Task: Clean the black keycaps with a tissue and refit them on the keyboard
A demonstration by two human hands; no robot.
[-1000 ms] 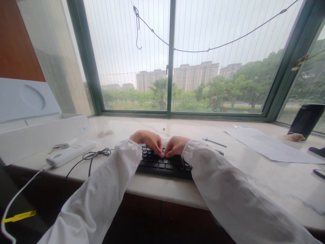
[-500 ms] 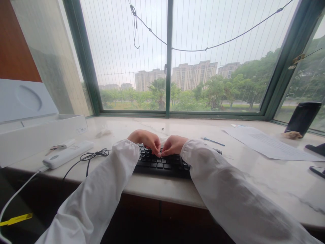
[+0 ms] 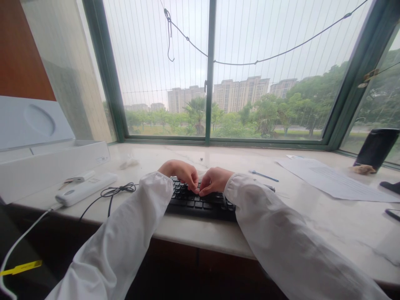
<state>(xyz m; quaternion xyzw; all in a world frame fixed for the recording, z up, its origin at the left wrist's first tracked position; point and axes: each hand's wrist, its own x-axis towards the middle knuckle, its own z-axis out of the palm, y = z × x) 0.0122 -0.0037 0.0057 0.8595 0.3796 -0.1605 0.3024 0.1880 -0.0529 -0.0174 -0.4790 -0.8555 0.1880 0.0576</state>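
Note:
A black keyboard lies on the pale stone sill near its front edge, partly covered by my forearms. Over the middle of its keys my left hand bends down with its fingers pinched together. My right hand meets it from the other side, thumb and fingertips also closed. The fingertips of both hands come together just above the keys. Whatever lies between them is too small or too hidden to make out. White sleeves cover both arms down to the wrists.
To the left are an open white box, a white power strip and a bundled black cable. On the right lie a thin blue tool, printed paper and a dark upright object. A window stands behind.
The whole view has shifted slightly, so things sit a little farther right. Both hands keep almost the same pinched pose over the keyboard.

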